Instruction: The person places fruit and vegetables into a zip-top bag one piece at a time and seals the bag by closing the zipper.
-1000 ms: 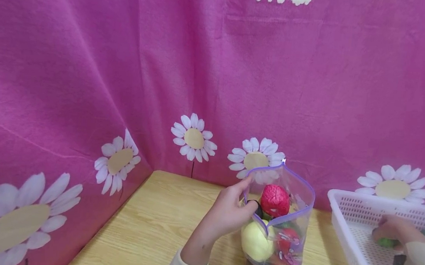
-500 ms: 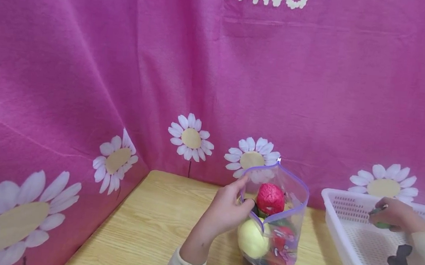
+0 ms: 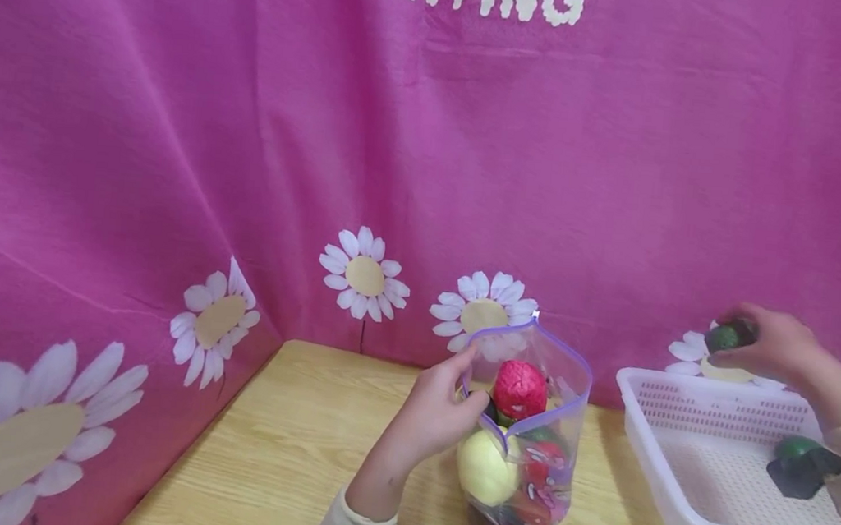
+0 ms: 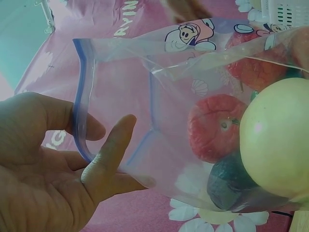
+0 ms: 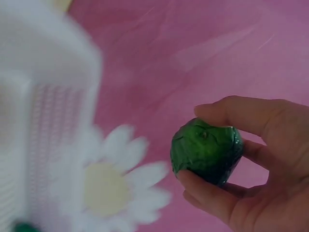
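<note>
My left hand (image 3: 431, 408) pinches the purple-edged mouth of a clear zip bag (image 3: 578, 403), which stands open on the table. Inside the bag are a wrinkled red fruit (image 3: 521, 390) on top, a pale yellow round fruit (image 3: 487, 467), a dark green piece (image 4: 229, 181) and other red pieces. Off to the right, above the white basket's back edge, my right hand (image 3: 777, 344) holds a small, wrinkled, dark green round fruit (image 5: 205, 150) between thumb and fingers. Its exact kind is unclear.
A white perforated basket (image 3: 659, 479) stands on the right of the wooden table (image 3: 288, 442). One green item (image 3: 795, 447) lies in it, partly hidden by the black mount at my right wrist. A pink cloth (image 3: 619, 187) with daisies hangs behind and to the left.
My right hand has lifted the green fruit up out of the basket to above its back edge. My left hand keeps its hold on the bag; the head view has shifted slightly.
</note>
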Motion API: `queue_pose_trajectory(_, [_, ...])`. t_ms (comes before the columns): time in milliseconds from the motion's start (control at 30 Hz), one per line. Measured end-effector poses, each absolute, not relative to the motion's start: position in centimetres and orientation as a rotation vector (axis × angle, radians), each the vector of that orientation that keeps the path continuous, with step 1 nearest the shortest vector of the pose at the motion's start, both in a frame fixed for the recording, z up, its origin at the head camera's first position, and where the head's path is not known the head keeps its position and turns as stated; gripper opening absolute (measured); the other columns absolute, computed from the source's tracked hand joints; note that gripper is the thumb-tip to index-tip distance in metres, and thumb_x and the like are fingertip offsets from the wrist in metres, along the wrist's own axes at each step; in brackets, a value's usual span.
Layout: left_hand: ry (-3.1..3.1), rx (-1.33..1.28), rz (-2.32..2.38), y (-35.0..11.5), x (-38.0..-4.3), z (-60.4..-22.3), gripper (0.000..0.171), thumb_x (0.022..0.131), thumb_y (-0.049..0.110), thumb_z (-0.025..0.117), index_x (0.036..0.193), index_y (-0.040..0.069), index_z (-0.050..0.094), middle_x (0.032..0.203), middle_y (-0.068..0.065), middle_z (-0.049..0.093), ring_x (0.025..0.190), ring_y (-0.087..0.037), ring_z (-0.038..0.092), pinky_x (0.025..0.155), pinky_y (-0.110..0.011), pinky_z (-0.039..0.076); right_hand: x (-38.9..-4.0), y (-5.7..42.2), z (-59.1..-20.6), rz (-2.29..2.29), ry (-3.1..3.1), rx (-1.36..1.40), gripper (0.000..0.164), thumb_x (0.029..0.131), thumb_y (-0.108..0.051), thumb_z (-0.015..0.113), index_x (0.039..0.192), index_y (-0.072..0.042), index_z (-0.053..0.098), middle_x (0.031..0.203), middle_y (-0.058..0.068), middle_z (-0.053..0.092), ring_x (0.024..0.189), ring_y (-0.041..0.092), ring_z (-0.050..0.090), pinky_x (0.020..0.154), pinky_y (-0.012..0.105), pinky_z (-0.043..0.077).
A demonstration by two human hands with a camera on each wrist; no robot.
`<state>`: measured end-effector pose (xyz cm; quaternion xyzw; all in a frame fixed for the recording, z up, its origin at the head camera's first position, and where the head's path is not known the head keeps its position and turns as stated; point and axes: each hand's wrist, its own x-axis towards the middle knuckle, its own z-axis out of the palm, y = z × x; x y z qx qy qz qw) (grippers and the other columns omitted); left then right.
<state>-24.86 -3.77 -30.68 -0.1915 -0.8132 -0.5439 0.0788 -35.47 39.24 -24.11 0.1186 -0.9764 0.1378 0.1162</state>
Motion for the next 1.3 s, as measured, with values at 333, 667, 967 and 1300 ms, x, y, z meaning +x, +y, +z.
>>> queue_pose_trajectory(333, [-2.439, -0.566, -1.690, -3.8, -25.2, -30.8, 0.067, 0.091, 0.007, 0.058, 0.155, 0.002, 0.039, 0.122, -0.017, 0.055, 0.052, -0.010, 0.027, 0.048, -0.021, 0.031, -30.1, 28.3, -19.9, 0.563, -2.512, 0.672, 0.061, 0.072, -0.007, 0.089, 0.125, 0.000, 0.059, 0.107, 0.029, 0.061, 0.092, 0.049, 0.064, 0.066, 0.033, 0.058])
queue_pose_trajectory(667, [-2.423, -0.577, -1.683, -4.3, -25.3, -31.1, 0.066, 0.092, 0.009, 0.057, 0.155, 0.000, 0.038, 0.142, -0.017, 0.055, 0.079, -0.019, 0.046, 0.054, -0.024, 0.038, -27.0, 20.3, -22.3, 0.582, -2.437, 0.998, 0.063, 0.072, -0.013, 0.092, 0.127, -0.007, 0.062, 0.114, 0.017, 0.063, 0.098, 0.031, 0.065, 0.080, 0.045, 0.059])
queue_pose_trajectory(967, [-2.417, -0.611, -1.673, -4.1, -25.1, -31.2, 0.067, 0.091, 0.006, 0.057, 0.153, -0.004, 0.037, 0.136, -0.017, 0.054, 0.136, -0.029, 0.048, 0.087, -0.036, 0.047, -25.9, 19.1, -24.1, 0.566, -2.528, 1.128, 0.061, 0.077, -0.026, 0.089, 0.131, -0.011, 0.065, 0.123, 0.012, 0.065, 0.108, 0.027, 0.063, 0.085, 0.042, 0.057])
queue_pose_trajectory(1300, [-2.419, -0.639, -1.691, -3.8, -25.0, -30.9, 0.067, 0.091, 0.008, 0.057, 0.154, -0.005, 0.036, 0.154, -0.020, 0.044, 0.123, -0.029, 0.055, 0.068, -0.026, 0.049, -25.2, 19.6, -24.3, 0.632, -2.525, 1.301, 0.059, 0.085, -0.023, 0.082, 0.137, -0.006, 0.060, 0.129, 0.009, 0.067, 0.109, 0.020, 0.066, 0.088, 0.039, 0.058])
